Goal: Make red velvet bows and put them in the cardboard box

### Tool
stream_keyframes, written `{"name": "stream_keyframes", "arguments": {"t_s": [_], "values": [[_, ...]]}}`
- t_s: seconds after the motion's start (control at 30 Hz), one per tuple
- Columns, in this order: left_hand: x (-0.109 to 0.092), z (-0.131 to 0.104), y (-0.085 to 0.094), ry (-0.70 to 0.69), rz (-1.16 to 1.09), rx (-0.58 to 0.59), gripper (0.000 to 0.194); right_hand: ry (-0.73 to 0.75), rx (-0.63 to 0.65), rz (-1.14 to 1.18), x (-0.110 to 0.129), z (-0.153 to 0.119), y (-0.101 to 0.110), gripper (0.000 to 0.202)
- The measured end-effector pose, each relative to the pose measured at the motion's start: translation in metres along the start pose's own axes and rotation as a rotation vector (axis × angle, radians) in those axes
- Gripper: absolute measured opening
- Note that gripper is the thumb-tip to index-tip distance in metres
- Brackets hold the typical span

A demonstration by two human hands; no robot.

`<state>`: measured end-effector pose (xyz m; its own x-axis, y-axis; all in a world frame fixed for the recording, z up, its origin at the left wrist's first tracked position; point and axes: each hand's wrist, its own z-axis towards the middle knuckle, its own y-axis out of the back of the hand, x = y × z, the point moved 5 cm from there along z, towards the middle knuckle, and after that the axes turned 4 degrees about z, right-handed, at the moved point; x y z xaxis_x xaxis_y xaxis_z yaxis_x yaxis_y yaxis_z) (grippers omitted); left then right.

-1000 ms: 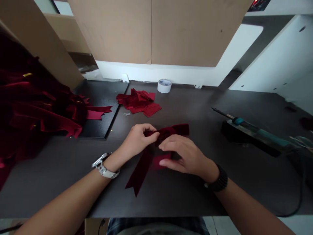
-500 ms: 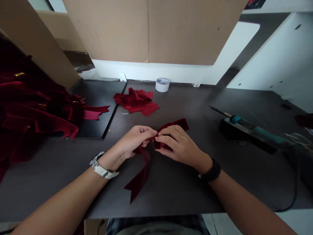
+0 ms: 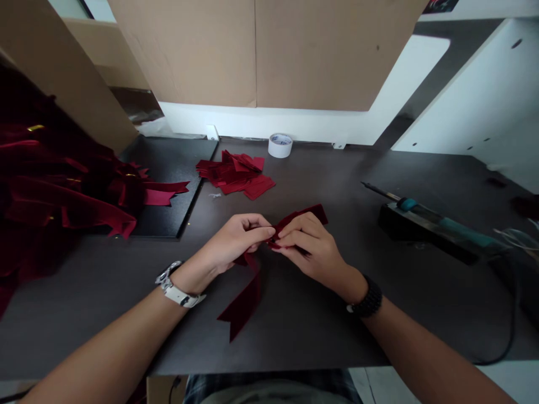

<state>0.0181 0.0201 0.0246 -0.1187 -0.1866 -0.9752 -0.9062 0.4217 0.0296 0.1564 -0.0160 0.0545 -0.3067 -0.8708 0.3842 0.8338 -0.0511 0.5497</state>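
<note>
At counter (image 3: 126, 292) front edge, centre: my left hand (image 3: 229, 241) and right hand (image 3: 307, 247) meet over the red ribbon bow (image 3: 301, 216), both grips pinching its gathered middle, fingertips pressed together so the folds keep shape. Tail (image 3: 242, 306) hangs toward me, lying flat on counter. Right: soldering iron (image 3: 421, 216) on its stand, clear of hands. Left: heap of finished bows (image 3: 63, 196). Further back: cut ribbon pcs (image 3: 236, 174), then tape roll (image 3: 280, 145) near the wall, within reach.
</note>
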Motion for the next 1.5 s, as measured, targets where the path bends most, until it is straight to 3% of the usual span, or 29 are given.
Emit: {"name": "stream_keyframes", "arguments": {"t_s": [0.2,0.37,0.5,0.7,0.8,1.0,1.17,1.5], "values": [[-0.008,-0.002,0.002,-0.212,0.23,-0.052,0.018,-0.311,-0.109,0.161,-0.012,-0.002,-0.001,0.015],[-0.01,-0.003,0.001,-0.257,0.283,0.007,0.017,-0.419,-0.1,0.223,-0.019,-0.002,-0.001,0.016],[-0.005,-0.002,-0.001,-0.18,0.182,0.002,0.018,-0.323,-0.086,0.155,-0.015,-0.001,0.001,0.012],[0.005,0.002,-0.005,-0.047,-0.063,0.009,0.025,0.063,0.036,-0.109,0.001,0.0,0.002,0.011],[0.005,0.002,-0.005,-0.037,-0.075,0.02,0.027,0.101,0.074,-0.137,0.003,0.001,0.001,0.011],[0.0,0.0,-0.002,-0.153,0.186,-0.008,0.02,-0.202,0.044,0.005,-0.011,0.002,0.0,0.015],[-0.008,-0.003,-0.004,-0.272,0.379,0.045,0.022,-0.398,0.053,0.115,-0.018,0.001,0.005,0.013],[-0.013,-0.005,-0.005,-0.339,0.533,0.081,0.022,-0.531,0.078,0.222,-0.024,0.002,0.01,0.012]]}}
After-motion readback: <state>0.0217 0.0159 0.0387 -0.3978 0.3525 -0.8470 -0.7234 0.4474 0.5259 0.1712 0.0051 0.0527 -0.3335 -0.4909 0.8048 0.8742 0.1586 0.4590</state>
